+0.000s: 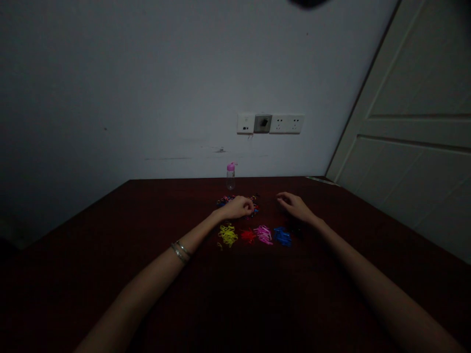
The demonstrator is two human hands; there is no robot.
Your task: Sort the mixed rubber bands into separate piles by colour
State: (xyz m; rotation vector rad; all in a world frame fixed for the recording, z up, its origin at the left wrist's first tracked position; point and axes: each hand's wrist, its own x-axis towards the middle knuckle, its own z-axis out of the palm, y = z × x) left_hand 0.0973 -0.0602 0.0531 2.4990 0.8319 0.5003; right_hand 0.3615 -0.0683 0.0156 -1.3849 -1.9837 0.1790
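My left hand [240,207] reaches over a mixed heap of small coloured bands [225,200], its fingers curled together at the heap's right side. Whatever those fingers hold is too small and dim to make out. To the right of the heap, my right hand [290,203] hovers low with thumb and fingers drawn together; its fingertips show nothing I can name. Nearer to me lie sorted piles in a row: yellow bands [228,236], red bands [248,236], pink bands [264,234] and blue bands [282,237]. A dark pile [296,229], barely visible, sits beside the blue one under my right wrist.
A clear bottle with a pink cap [230,176] stands behind the heap. The dark red-brown table [235,299] meets a grey wall [165,88] carrying sockets [287,124]. A pale panelled door [412,132] rises at the right. The light is dim.
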